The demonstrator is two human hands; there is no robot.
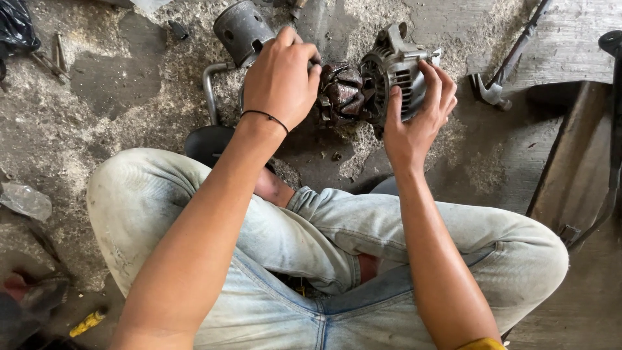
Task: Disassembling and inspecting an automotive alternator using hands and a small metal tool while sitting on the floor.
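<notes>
rough concrete floor (110, 84) — stained, dusty, grit-strewn; hammer (495, 87) lying far right; flat daylight, soft shadows.

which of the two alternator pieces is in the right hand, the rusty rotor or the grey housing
The grey housing: the right hand wraps its ribbed, slotted shell. The rusty rotor sticks out towards the left hand, which grips that end.

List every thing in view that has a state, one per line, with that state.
Left hand: closed over the rotor end, fingers curled.
Right hand: gripping the alternator housing.
Alternator housing: held off the floor, opened, rotor partly out.
Rotor: rusty, sticking out of the housing.
Metal cylinder: lying on its side on the floor.
Hammer: lying on the floor, untouched.
</notes>
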